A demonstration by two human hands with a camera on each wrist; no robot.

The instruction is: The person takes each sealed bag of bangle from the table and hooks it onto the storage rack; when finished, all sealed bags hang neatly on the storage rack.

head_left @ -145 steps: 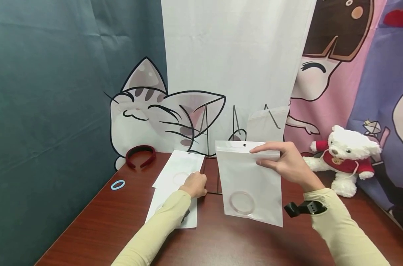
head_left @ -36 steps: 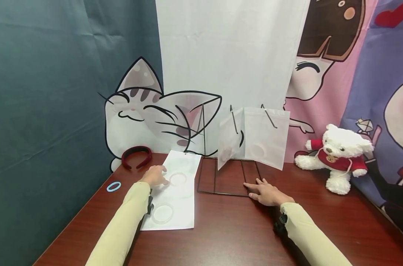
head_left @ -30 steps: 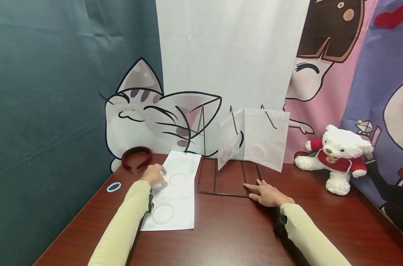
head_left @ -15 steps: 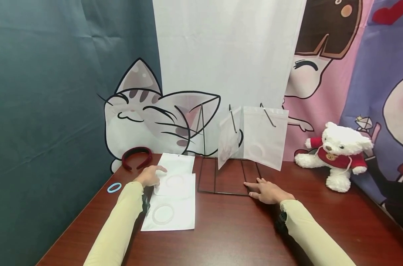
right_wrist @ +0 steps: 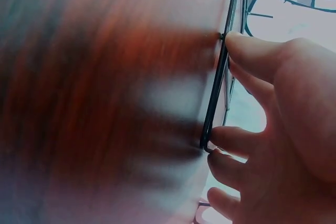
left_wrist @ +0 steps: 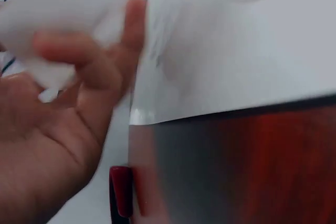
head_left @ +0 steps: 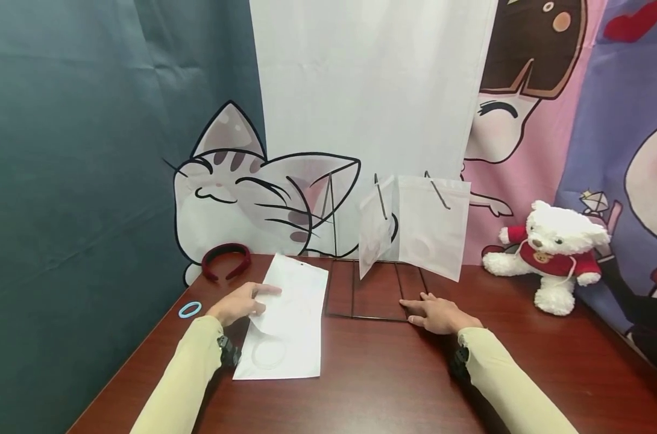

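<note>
My left hand (head_left: 237, 304) pinches the left edge of a white zip bag (head_left: 298, 295), which lifts and bends there. Beneath it lies another white zip bag (head_left: 293, 361) with a pale ring (head_left: 269, 354) showing through. In the left wrist view the held bag (left_wrist: 68, 3) is blurred between thumb and fingers. My right hand (head_left: 436, 313) rests its spread fingertips at the front right corner of a black wire rack (head_left: 377, 317); the right wrist view shows those fingertips (right_wrist: 223, 132) against the wire (right_wrist: 215, 100).
Two white bags hang on the rack's hooks: one turned sideways (head_left: 374, 232) in the middle, one facing forward (head_left: 434, 232) at right. The left hook (head_left: 325, 196) is bare. A red headband (head_left: 225, 260), a blue ring (head_left: 190, 310) and a white teddy bear (head_left: 562, 241) are also on the table.
The bag my right hand held earlier now hangs on the middle hook. That hand has since settled on the rack's base. My left hand shifted the upper bag left, then raised it.
</note>
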